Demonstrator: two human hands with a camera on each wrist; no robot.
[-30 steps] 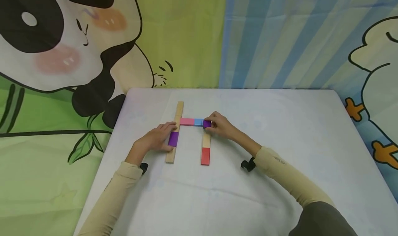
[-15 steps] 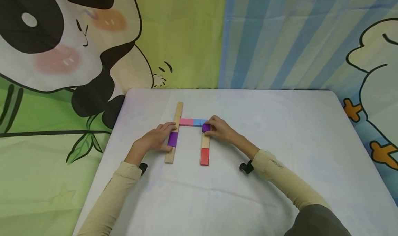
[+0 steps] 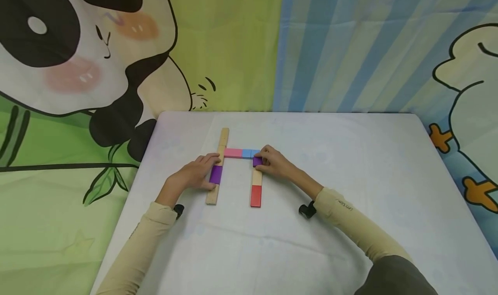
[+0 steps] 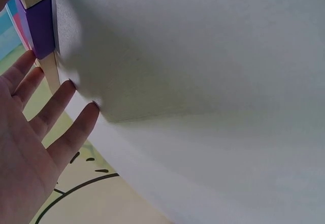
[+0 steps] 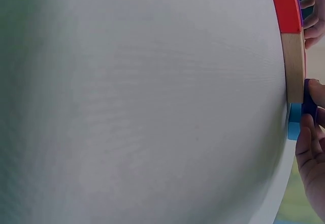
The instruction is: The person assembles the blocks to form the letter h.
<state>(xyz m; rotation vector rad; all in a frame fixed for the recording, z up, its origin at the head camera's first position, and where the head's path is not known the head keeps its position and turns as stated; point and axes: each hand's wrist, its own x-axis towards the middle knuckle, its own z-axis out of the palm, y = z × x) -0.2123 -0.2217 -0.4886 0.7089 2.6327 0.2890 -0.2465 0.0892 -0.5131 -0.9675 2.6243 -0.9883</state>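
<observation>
My right hand (image 3: 274, 162) pinches a small purple block (image 3: 257, 161) between thumb and fingers. That block sits at the corner where the blue blocks (image 3: 247, 153) meet a plain wooden block (image 3: 256, 177); in the right wrist view the purple block (image 5: 309, 102) overlaps the top of this join. A red block (image 3: 256, 196) continues the right column nearer me. My left hand (image 3: 192, 174) lies along the left column, fingers spread and mostly straight, thumb and fingertips at either end of a longer purple block (image 3: 215, 174). Wooden blocks (image 3: 212, 196) extend this column both ways.
A pink block (image 3: 233, 153) bridges the left column and the blue blocks. Everything lies on a white-covered table (image 3: 330, 157), left of its middle. Behind hangs a printed cloth (image 3: 233, 49) with cartoon animals.
My right hand has drawn the small purple block slightly toward me, baring more of the blue blocks' right end. The left hand stays in place on its column.
</observation>
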